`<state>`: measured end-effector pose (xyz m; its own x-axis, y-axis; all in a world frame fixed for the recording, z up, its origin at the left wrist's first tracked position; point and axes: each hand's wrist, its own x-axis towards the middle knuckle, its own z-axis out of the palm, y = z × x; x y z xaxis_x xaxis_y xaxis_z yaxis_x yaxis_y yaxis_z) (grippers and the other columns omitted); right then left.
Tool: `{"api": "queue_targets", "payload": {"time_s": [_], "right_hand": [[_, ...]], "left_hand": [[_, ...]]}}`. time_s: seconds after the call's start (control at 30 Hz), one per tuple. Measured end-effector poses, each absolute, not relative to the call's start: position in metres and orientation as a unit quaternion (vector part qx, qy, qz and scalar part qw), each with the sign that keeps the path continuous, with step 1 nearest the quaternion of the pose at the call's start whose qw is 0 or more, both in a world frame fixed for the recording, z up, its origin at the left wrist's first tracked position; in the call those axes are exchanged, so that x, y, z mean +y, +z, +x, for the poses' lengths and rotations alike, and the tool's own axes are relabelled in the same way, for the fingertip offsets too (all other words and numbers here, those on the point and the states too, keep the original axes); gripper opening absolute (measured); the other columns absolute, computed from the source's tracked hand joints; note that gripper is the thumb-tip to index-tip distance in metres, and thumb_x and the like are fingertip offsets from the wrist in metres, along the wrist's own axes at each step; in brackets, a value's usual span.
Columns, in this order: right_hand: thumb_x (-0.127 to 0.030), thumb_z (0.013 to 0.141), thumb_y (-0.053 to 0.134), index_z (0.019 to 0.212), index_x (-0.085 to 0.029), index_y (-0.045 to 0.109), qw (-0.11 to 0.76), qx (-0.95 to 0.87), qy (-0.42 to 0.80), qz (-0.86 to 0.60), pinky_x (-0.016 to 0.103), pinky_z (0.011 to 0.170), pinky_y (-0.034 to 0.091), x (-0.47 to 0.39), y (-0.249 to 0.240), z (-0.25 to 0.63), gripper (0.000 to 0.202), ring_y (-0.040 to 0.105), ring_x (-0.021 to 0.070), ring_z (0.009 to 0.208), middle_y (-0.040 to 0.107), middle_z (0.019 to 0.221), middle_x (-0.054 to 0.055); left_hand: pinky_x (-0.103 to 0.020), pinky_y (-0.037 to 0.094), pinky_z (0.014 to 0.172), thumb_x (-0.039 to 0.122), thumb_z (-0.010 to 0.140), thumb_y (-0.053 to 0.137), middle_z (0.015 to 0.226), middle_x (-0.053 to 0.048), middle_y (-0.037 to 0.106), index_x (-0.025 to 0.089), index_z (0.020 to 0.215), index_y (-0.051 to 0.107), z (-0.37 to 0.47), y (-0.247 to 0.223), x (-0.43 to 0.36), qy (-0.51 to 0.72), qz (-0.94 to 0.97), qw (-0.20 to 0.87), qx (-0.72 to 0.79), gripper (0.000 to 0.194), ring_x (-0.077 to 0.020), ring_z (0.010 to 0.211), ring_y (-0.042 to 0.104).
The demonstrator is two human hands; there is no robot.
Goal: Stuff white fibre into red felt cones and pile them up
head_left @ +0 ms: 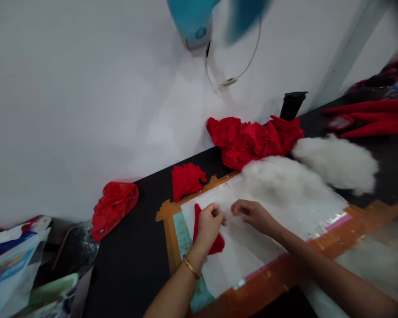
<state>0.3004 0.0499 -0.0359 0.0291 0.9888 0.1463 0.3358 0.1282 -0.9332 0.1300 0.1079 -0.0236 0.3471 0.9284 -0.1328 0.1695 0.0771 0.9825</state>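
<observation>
My left hand point(209, 223), a gold bangle at its wrist, is curled with thumb and finger brought together above the white sheet point(239, 256). Beneath that hand lies a small red fabric piece point(218, 245), mostly covered by it. My right hand point(252, 214) faces it a short way to the right, its fingers also bent into a pinch. Whatever either pinch holds is too faint against the white to make out. Behind my right hand rests a large heap of white fluffy stuffing point(281, 179).
Orange tape point(167, 221) borders the sheet on the black table point(129, 265). Red fabric pieces point(187, 179) and a larger red pile point(252, 139) lie behind. More stuffing point(338, 161), a black cup point(292, 106) and a red plastic bag point(114, 205) stand around. A cable point(230, 81) hangs against the wall.
</observation>
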Motion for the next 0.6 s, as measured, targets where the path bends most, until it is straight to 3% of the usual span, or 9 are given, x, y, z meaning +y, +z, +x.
{"api": "queue_targets", "payload": {"time_s": [0.13,0.3,0.43,0.47,0.53,0.6], "right_hand": [[-0.011,0.076,0.047,0.073,-0.022,0.061,0.37,-0.677,0.234,-0.591,0.027,0.066,0.047,0.053,-0.042,0.322,0.018,0.059,0.0159,0.068,0.064,0.077,0.001],[-0.01,0.084,0.041,0.078,-0.019,0.065,0.276,-0.712,0.058,-0.643,0.039,0.081,0.049,0.053,-0.052,0.36,0.026,0.062,0.0253,0.088,0.067,0.091,0.012],[-0.024,0.087,0.052,0.117,-0.019,0.06,0.32,-0.69,0.039,-0.648,0.052,0.095,0.043,0.04,-0.031,0.349,0.032,0.053,0.0342,0.116,0.058,0.13,0.017],[-0.03,0.087,0.055,0.127,-0.021,0.053,0.344,-0.684,0.067,-0.64,0.05,0.093,0.045,0.037,-0.024,0.337,0.042,0.055,0.0324,0.113,0.057,0.132,0.016],[-0.037,0.086,0.058,0.136,-0.024,0.041,0.387,-0.656,0.179,-0.623,0.039,0.077,0.053,0.034,-0.014,0.308,0.055,0.065,0.0232,0.086,0.064,0.119,0.013],[-0.034,0.084,0.057,0.125,-0.023,0.047,0.414,-0.61,0.292,-0.609,0.031,0.06,0.052,0.036,-0.015,0.283,0.044,0.062,0.0161,0.062,0.069,0.1,0.007]], "left_hand": [[-0.023,0.041,0.052,0.022,0.07,0.062,0.056,0.004,0.055,0.018,0.07,0.056,0.119,-0.019,0.112,0.371,0.561,0.561,0.483,0.008,-0.0111,0.048,0.056],[-0.023,0.041,0.057,0.026,0.071,0.064,0.06,0.006,0.052,0.019,0.07,0.053,0.106,-0.013,0.117,0.407,0.526,0.565,0.488,0.014,-0.0101,0.052,0.055],[-0.023,0.041,0.059,0.028,0.072,0.064,0.062,0.006,0.051,0.019,0.07,0.051,0.105,-0.01,0.115,0.418,0.504,0.577,0.489,0.016,-0.01,0.054,0.055],[-0.023,0.041,0.059,0.028,0.072,0.064,0.062,0.006,0.051,0.019,0.071,0.051,0.108,-0.01,0.112,0.419,0.501,0.578,0.489,0.015,-0.0102,0.055,0.056],[-0.023,0.041,0.061,0.027,0.073,0.063,0.062,0.005,0.055,0.019,0.074,0.054,0.116,-0.01,0.104,0.414,0.502,0.582,0.489,0.012,-0.011,0.057,0.056],[-0.023,0.042,0.062,0.024,0.074,0.062,0.062,0.003,0.059,0.019,0.077,0.057,0.123,-0.011,0.096,0.401,0.509,0.587,0.486,0.007,-0.0117,0.059,0.057]]}}
